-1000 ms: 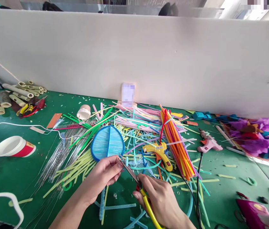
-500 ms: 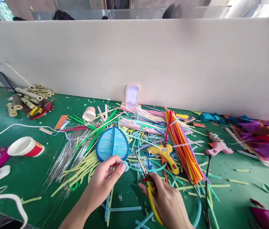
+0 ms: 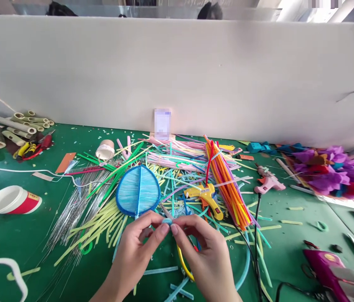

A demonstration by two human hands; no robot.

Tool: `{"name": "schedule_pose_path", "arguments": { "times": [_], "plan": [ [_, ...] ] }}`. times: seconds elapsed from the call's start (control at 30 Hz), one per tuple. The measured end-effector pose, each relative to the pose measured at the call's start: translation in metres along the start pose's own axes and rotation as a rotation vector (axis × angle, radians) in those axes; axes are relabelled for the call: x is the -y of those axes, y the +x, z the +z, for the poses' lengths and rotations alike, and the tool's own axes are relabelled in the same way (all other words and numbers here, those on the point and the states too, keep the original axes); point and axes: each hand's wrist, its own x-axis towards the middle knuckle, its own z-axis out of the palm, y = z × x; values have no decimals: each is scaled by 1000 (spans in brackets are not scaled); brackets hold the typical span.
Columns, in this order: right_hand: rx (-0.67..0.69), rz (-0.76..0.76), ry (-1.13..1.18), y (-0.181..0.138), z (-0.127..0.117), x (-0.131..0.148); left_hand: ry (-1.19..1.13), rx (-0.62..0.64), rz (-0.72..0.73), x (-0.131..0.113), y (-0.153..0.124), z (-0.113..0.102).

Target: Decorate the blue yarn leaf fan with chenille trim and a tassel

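My left hand (image 3: 143, 241) pinches a small light-blue pipe-cleaner coil (image 3: 166, 221) between thumb and forefinger. From the other side, my right hand (image 3: 200, 243) closes its thumb and fingertip on the same coil. Partly hidden below my right hand are yellow-handled scissors (image 3: 182, 262), one blade showing behind the coil; whether they lie on the table or hang from the hand I cannot tell. Just beyond my left hand lies a blue leaf-shaped piece (image 3: 138, 191) with a dark blue rim and a midrib.
Loose pipe cleaners (image 3: 101, 226) and thin wires (image 3: 76, 209) cover the green table. A yellow glue gun (image 3: 206, 197), an orange bundle (image 3: 228, 184) and a pink glue gun (image 3: 267, 180) lie to the right. A paper cup (image 3: 13, 200) stands left; a white partition (image 3: 177, 75) rises behind.
My right hand has moved from gripping the scissors up to the coil and now pinches it beside my left hand. The view has shifted to the right.
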Motion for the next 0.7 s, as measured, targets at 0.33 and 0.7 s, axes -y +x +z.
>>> {"name": "schedule_pose_path", "arguments": {
  "times": [0.33,0.7],
  "plan": [
    [177,238,415,3,-2,-8,-68,16,0,2,-5,-7],
    [-228,-449,15,-7,19,-26,-381,-161,-73,5,0,13]
  ]
}}
